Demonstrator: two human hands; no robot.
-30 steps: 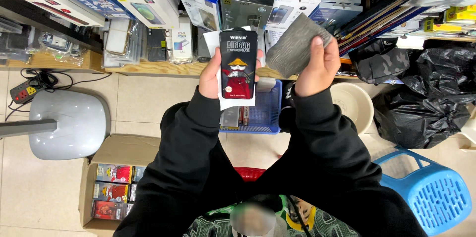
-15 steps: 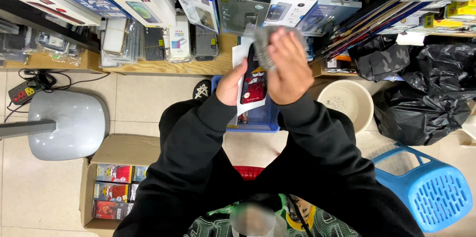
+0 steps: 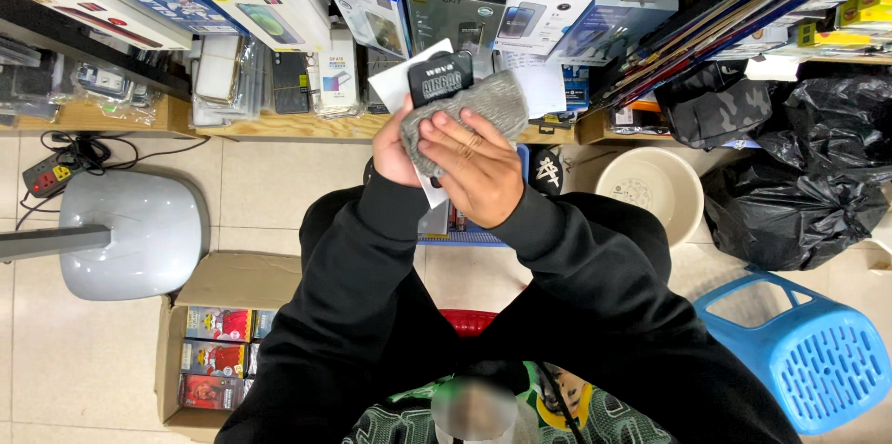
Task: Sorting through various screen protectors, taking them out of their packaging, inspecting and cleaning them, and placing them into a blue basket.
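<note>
My left hand [image 3: 390, 154] holds a flat black and white product package [image 3: 439, 77] upright in front of my chest. My right hand [image 3: 478, 165] presses a grey cloth [image 3: 492, 105] flat against the face of the package, so most of the package is hidden. Both black sleeves meet at the middle of the view. Only the package's black top and white back card show above the cloth.
Wooden shelves [image 3: 279, 126] with many boxed goods run along the top. A cardboard box [image 3: 223, 342] of small packs sits low left beside a grey stand base [image 3: 135, 235]. A blue plastic stool [image 3: 799, 351], a beige bowl [image 3: 650, 189] and black bags [image 3: 799, 193] are right.
My right hand brought the grey cloth from the upper right onto the front of the package. The package's red and black face is now covered by the cloth.
</note>
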